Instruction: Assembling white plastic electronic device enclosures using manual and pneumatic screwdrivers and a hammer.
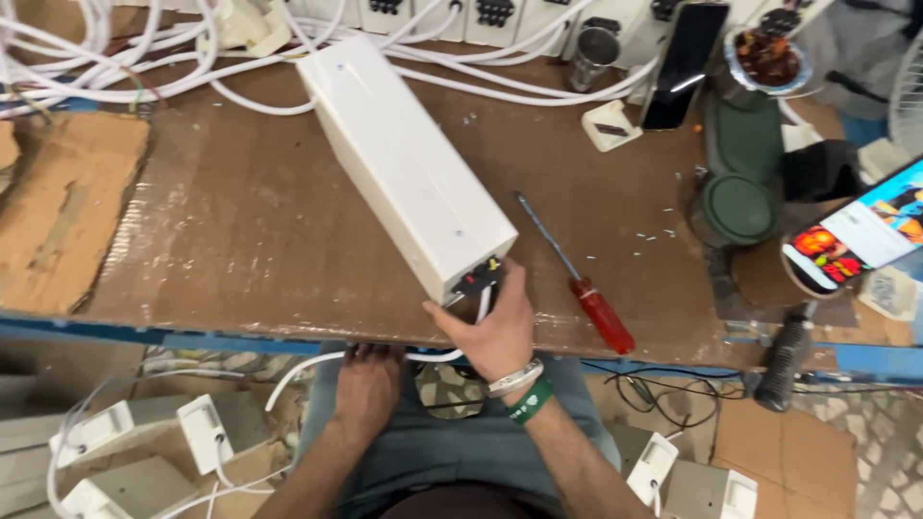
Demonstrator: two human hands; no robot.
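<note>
A long white rectangular box (409, 163) lies diagonally on the brown workbench (240, 231). Its near end carries a dark panel with coloured terminals (478, 277) and a white cable (308, 365) leading down off the bench. My right hand (492, 327) grips that near end, fingers on the cable and the panel. My left hand (367, 384) rests flat on my lap below the bench edge, holding nothing. A red-handled screwdriver (586, 288) lies just right of my right hand.
White cables (144, 67) are heaped along the back. A phone (685, 62), a metal cup (593, 53), green lids (740, 207) and a second lit phone (856, 235) crowd the right side. Small screws (654, 231) are scattered there. White socket boxes (207, 432) lie on the floor.
</note>
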